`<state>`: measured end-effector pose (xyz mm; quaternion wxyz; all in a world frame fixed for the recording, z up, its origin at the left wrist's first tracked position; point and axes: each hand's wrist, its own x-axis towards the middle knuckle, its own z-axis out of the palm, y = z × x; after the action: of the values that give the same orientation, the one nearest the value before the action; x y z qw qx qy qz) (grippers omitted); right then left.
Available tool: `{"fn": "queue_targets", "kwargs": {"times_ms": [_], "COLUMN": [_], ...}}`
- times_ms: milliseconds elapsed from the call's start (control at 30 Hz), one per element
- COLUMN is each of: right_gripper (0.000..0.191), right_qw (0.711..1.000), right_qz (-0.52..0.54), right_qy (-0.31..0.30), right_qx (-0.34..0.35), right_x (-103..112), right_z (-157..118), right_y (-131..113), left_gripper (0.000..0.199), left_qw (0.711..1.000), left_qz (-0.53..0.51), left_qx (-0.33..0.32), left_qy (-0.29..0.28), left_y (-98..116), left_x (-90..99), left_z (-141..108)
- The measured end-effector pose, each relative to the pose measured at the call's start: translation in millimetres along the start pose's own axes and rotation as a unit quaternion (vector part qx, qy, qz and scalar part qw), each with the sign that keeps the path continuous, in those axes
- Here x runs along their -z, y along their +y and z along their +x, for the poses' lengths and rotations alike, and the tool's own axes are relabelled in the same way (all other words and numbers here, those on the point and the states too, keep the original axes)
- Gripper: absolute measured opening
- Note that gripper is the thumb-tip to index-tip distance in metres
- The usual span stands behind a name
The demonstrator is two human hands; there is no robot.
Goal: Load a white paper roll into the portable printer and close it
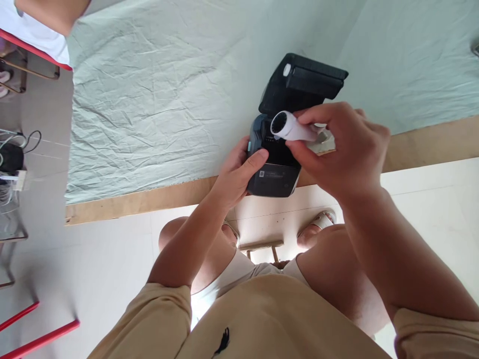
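Note:
My left hand (pixel 235 174) grips the left side of a small dark portable label printer (pixel 275 179), thumb on top. The printer's black lid (pixel 299 82) is swung up and back, and its paper bay lies uncovered. Between the thumb and fingers of my right hand (pixel 352 149) is a white paper roll (pixel 297 128), tilted, its dark hollow core facing left. The roll is just over the bay; whether it touches the printer I cannot tell. A short loose piece of the roll shows by my right fingers.
Pale green wrinkled cloth (pixel 157 99) covers the table, whose wooden edge (pixel 142 199) runs in front of me. Another person's arm (pixel 56 12) reaches in at the top left. Cables (pixel 11 149) and red-tipped stool legs (pixel 41 339) are on the left. My knees are below the edge.

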<state>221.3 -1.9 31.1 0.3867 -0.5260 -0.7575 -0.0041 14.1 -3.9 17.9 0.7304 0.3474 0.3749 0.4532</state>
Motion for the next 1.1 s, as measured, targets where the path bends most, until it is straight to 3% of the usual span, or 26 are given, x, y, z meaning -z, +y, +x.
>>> {"fn": "queue_targets", "kwargs": {"times_ms": [133,300,467,533,667,800,867,933,967,1033,1100], "right_gripper": [0.012,0.015,0.012,0.013,0.014,0.044,0.037,0.016,0.013,0.032,0.048], "right_qw": [1.0,0.993,0.983,0.981,0.975,0.976,0.967,0.952,0.949,0.951,0.949], "right_qz": [0.012,0.057,0.117,0.143,0.158,0.164,0.211,0.259,0.273,0.283,0.295], "right_qy": [-0.018,0.038,0.012,0.027,0.145,0.134,0.14,0.161,0.157,0.114,0.024], "right_qx": [0.018,0.095,0.141,0.127,0.065,0.046,0.019,-0.012,-0.027,-0.053,-0.109], "right_x": [-2.0,-2.0,-2.9,-2.3,-1.5,1.6,5.1,7.8,8.3,6.5,1.9], "right_z": [-0.6,-5.8,-11.8,-11.0,-6.0,-1.2,-0.5,-2.4,-4.6,-10.7,-17.6], "right_y": [-1.1,-12.4,-20.2,-15.7,2.7,11.2,7.4,1.7,-0.8,-3.5,-3.5], "left_gripper": [0.046,0.053,0.068,0.073,0.084,0.09,0.085,0.08,0.077,0.07,0.059], "left_qw": [1.0,0.999,0.999,0.999,0.998,0.996,0.995,0.996,0.996,0.997,0.995], "left_qz": [0.012,0.011,0.021,0.03,0.052,0.077,0.08,0.068,0.056,0.028,0.015], "left_qx": [0.0,-0.041,-0.033,-0.03,-0.033,-0.052,-0.055,-0.058,-0.06,-0.067,-0.079], "left_qy": [0.002,-0.001,-0.035,-0.023,0.004,-0.011,-0.014,-0.016,-0.02,-0.041,-0.059], "left_y": [-0.4,-2.3,-3.6,-3.3,-3.4,-6.9,-9.5,-11.6,-12.2,-12.3,-11.3], "left_x": [-1.7,0.3,7.8,7.8,6.1,10.8,14.5,17.5,18.5,19.0,17.3], "left_z": [1.2,0.2,1.2,1.3,1.7,4.6,6.4,7.8,8.2,8.3,7.6]}}
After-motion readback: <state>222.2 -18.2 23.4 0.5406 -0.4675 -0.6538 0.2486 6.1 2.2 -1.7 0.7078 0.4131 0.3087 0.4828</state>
